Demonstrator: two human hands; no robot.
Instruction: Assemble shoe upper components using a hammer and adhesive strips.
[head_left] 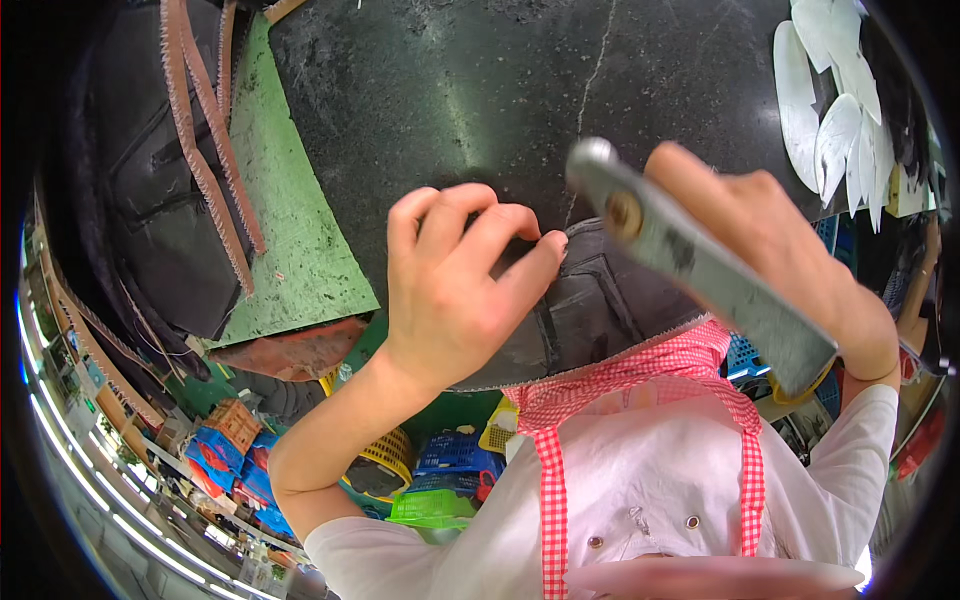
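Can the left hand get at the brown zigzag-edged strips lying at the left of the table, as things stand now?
Probably not at once: the left hand is pinching the dark leather piece. The brown zigzag-edged strips lie apart on the green mat with nothing between, so once it lets go, likely yes.

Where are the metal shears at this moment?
In the head view, right of centre: the metal shears sit in the right hand, above the dark leather piece.

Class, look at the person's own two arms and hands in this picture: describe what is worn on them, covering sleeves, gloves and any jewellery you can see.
Both hands are bare, with no gloves: the left hand and the right hand show no rings or watch that can be made out. Each arm has a short white sleeve, the left sleeve and the right sleeve, leaving the forearms uncovered.
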